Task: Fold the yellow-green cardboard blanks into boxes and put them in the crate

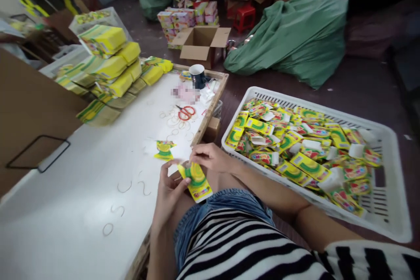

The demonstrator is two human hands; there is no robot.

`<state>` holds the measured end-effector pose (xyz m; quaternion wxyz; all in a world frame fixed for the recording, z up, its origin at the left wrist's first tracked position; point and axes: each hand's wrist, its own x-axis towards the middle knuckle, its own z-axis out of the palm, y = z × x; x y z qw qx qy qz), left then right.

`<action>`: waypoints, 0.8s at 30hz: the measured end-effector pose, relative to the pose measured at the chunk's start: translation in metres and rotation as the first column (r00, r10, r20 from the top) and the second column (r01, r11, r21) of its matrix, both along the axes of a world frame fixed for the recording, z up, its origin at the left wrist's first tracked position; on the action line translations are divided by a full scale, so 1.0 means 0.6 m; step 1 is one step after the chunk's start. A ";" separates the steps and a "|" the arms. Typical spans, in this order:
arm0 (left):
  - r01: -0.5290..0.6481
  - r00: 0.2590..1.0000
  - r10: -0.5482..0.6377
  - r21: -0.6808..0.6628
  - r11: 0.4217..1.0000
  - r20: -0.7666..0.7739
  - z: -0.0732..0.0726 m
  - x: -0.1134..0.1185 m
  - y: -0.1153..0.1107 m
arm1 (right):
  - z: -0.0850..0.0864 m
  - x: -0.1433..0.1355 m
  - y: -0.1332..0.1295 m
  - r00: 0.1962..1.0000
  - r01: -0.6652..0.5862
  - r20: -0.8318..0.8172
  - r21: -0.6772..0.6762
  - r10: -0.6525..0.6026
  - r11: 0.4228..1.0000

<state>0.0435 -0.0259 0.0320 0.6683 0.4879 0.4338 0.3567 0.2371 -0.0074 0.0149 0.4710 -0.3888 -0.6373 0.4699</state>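
Observation:
Over my lap, a yellow and green printed packet [199,186] is held between both hands. My left hand [172,183] grips its left side, with the thumb on the front face. The fingers of my right hand [210,157] are pinched together at the packet's upper end. A small yellow and green piece [164,149] lies on the white table [82,175] just beyond my left hand. To my right, a white plastic basket [398,183] holds several similar yellow packets [305,166], some with white flaps showing.
Stacked yellow bundles [111,70] stand at the table's far left. Red scissors [186,113], rubber bands [169,118] and a dark mug [197,78] are near its far right corner. Beyond are an open carton [197,52], a green sack [288,35] and a red stool [244,17].

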 end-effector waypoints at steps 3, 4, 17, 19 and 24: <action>-0.008 1.000 0.007 0.018 1.000 0.017 -0.004 0.006 -0.004 | 0.002 -0.002 -0.005 0.996 0.034 -0.086 -0.032 -0.037 0.999; -0.004 1.000 0.004 0.018 1.000 0.012 -0.004 0.007 -0.004 | 0.002 -0.001 -0.005 0.994 0.029 -0.105 -0.043 -0.034 0.999; -0.014 0.998 0.020 0.096 0.995 -0.058 -0.013 0.024 -0.006 | 0.020 0.012 -0.003 0.924 0.031 0.380 -0.156 0.031 0.987; -0.010 0.999 0.014 0.071 0.997 -0.047 -0.015 0.022 -0.005 | 0.025 0.007 -0.004 0.888 0.071 0.459 -0.137 0.000 0.988; -0.019 0.999 0.021 0.067 0.998 -0.030 -0.017 0.022 -0.003 | 0.032 -0.008 -0.007 0.845 0.079 0.535 -0.158 0.018 0.984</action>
